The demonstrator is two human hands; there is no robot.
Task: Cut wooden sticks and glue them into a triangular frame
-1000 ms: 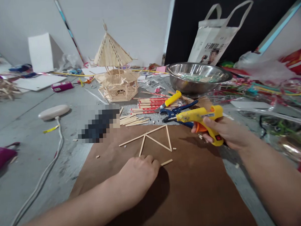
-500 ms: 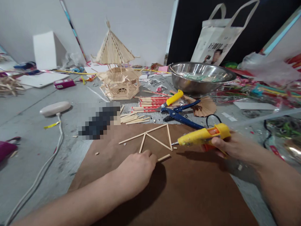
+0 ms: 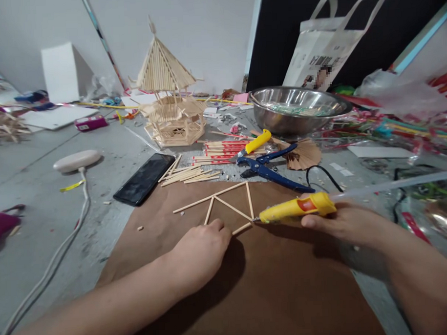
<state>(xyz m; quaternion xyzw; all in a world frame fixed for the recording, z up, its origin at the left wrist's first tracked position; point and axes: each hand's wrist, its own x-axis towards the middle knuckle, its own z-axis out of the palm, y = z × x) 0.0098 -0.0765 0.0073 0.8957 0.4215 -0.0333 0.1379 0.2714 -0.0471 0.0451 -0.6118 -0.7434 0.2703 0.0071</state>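
My right hand (image 3: 331, 222) is wrapped round a yellow hot glue gun (image 3: 296, 209), with a long translucent glue stick (image 3: 385, 185) out of its back. The metal nozzle points left and meets the right-hand corner of a flat frame of thin wooden sticks (image 3: 232, 207) lying on brown paper (image 3: 286, 282). My left hand (image 3: 206, 251) is closed on a wooden stick (image 3: 242, 229) at the frame's near side; the stick's right end lies at that same corner. My left fingertips also hide the lower end of another frame stick.
Behind the paper lie a phone (image 3: 145, 179), loose sticks (image 3: 190, 175), blue pliers (image 3: 269, 171) and a yellow-handled knife (image 3: 257, 143). Farther back stand a stick-built pagoda model (image 3: 173, 110) and a steel bowl (image 3: 298, 111). A white cable (image 3: 65, 241) runs along the left.
The glue gun has moved slightly left and down, its nozzle now at the frame's corner. The stick in my left hand has shifted up so its right end meets that corner.
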